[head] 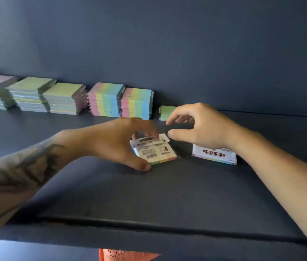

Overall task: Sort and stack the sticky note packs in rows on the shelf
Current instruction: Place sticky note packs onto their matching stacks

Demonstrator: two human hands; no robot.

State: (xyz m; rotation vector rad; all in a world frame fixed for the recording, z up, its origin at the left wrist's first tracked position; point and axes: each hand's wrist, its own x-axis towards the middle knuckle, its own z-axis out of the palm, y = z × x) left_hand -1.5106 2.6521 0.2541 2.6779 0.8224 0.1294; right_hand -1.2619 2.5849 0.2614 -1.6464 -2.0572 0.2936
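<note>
On the dark shelf (pixel 149 194) my left hand (pixel 115 142) grips a multicolour sticky note pack (pixel 157 152) lying back side up, thumb at its near edge and fingers over its far edge. My right hand (pixel 199 125) hovers just right of that pack with fingers spread and relaxed, holding nothing. Under my right wrist lies a second pack (pixel 214 155) labelled "STICKY NOTE". Along the back wall stands a row of stacked packs: pastel stacks (pixel 30 95) at the left, rainbow-striped stacks (pixel 120 100) in the middle, and a low green pack (pixel 166 112) partly hidden by my right fingers.
The dark back wall (pixel 186 53) closes off the shelf behind the stacks. The shelf's front edge (pixel 149 236) runs across the bottom, with an orange object (pixel 122 256) showing below it.
</note>
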